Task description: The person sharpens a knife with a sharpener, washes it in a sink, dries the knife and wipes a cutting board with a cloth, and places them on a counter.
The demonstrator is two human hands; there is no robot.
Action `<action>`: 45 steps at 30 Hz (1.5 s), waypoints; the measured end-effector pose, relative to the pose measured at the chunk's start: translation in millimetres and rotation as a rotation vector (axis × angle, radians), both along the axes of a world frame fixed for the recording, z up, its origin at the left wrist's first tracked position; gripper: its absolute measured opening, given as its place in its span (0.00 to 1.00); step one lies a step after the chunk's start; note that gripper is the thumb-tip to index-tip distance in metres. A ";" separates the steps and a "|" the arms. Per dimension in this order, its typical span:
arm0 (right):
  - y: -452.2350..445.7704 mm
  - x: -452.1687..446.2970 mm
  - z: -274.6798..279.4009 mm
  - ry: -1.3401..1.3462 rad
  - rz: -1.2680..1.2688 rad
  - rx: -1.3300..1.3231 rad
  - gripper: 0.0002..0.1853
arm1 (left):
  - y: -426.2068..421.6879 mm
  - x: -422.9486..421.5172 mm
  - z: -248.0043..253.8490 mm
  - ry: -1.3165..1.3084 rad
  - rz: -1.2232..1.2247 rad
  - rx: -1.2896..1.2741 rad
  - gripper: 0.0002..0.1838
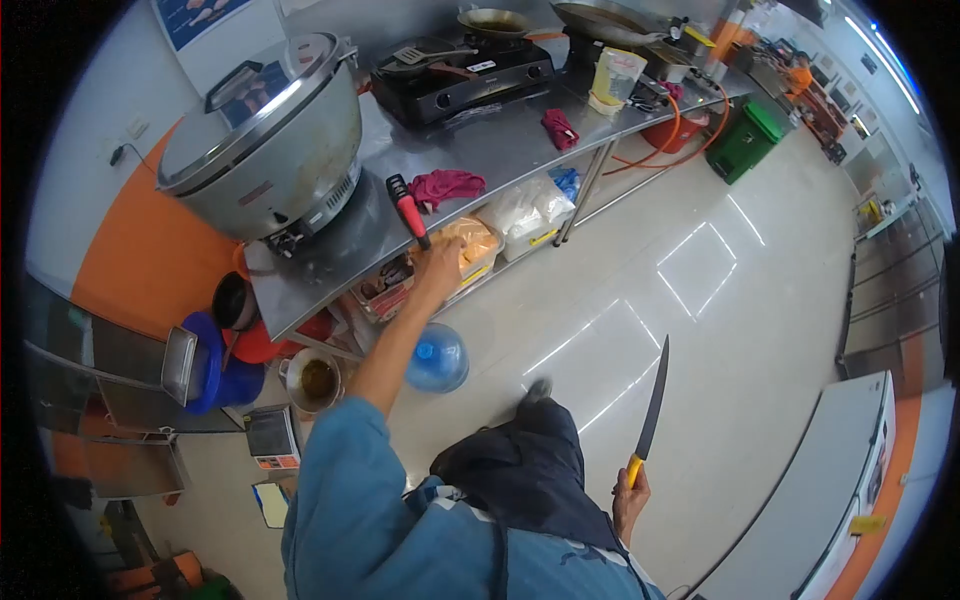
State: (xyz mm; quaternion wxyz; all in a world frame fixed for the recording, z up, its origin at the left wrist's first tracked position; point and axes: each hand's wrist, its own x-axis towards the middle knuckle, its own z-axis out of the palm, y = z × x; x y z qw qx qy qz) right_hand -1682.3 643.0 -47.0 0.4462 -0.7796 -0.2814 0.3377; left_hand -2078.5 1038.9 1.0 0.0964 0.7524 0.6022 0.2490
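Observation:
In my right hand (630,497) is a long kitchen knife (652,405); my fingers wrap its yellow handle, and the dark blade points up and away over the floor. My left hand (438,268) is stretched forward at the front edge of the steel table (365,235). A red tool with black ends (408,210) reaches from the tabletop to right beside this hand; whether I hold it cannot be made out. Under the left hand, below the tabletop, is a bin with an orange-coloured bag (475,242). A dark red cloth (446,187) lies on the table just beyond.
A large lidded cooker (265,145) and a black gas stove (465,85) with pans stand on the table. A blue water bottle (437,358) and a pot (312,380) are on the floor. Farther off are a green bin (745,140) and an orange hose (700,150). A white freezer (815,490) stands right.

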 end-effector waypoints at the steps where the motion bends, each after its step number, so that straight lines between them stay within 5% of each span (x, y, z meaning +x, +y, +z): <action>1: 32.7 5.9 -1.4 -0.011 0.022 0.000 0.20 | 44.1 -9.0 -22.6 0.062 -0.001 0.055 0.14; 8: 286.1 74.3 -14.5 -0.093 0.311 0.093 0.20 | 212.9 -40.8 -75.8 0.658 0.236 -0.037 0.15; 11: 400.8 96.9 0.4 -0.335 0.517 0.178 0.20 | 230.7 -39.3 -27.0 0.489 0.183 -0.259 0.13; 14: 491.9 102.9 30.9 -0.337 0.655 0.179 0.20 | 262.4 -32.8 -9.9 -0.039 0.357 -0.234 0.12; 20: 601.7 79.3 62.8 -0.305 0.758 0.255 0.20 | 318.2 4.0 30.8 -1.533 0.510 -0.361 0.11; 24: 638.8 35.6 63.4 -0.255 0.800 0.296 0.20 | 325.4 8.9 14.0 -1.601 0.529 -0.409 0.13; 27: 652.8 3.0 38.6 -0.212 0.888 0.336 0.21 | 306.9 -19.6 -78.4 -1.460 0.649 -0.496 0.18; 33: 683.5 -67.2 16.8 -0.419 1.158 0.192 0.24 | 263.8 -7.4 -79.2 -1.062 0.897 -0.350 0.24; 36: 693.7 -102.3 -5.3 -0.452 1.193 0.243 0.22 | 249.5 3.9 -53.9 -1.079 0.958 -0.445 0.23; 39: 701.8 -129.2 -25.6 -0.446 1.166 0.310 0.22 | 235.5 -10.9 -59.0 -1.062 0.832 -0.828 0.21; 42: 706.4 -140.7 -26.6 -0.435 1.197 0.259 0.22 | 226.0 -12.4 -69.1 -1.405 0.747 -0.854 0.18; 45: 706.3 -143.3 -24.1 -0.461 1.237 0.233 0.22 | 231.6 9.2 -58.1 -1.746 0.671 -0.508 0.14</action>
